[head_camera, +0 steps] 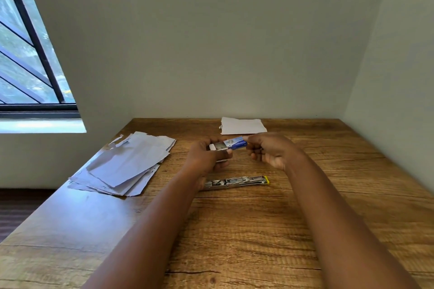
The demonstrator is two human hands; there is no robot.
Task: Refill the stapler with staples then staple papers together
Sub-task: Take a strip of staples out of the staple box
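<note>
A small blue staple box (235, 143) is held above the wooden table (258, 230) between both hands. My left hand (206, 157) grips its white inner tray, which sticks out to the left and shows grey staples. My right hand (267, 150) pinches the blue sleeve at its right end. Below the hands the metal stapler (237, 181) lies flat on the table, swung open, with a yellow tip at its right end. My left wrist hides the stapler's left end.
A loose pile of white papers (124, 164) lies at the left of the table, partly over its left edge. A smaller white paper stack (242, 125) sits at the back by the wall. A window is at the far left.
</note>
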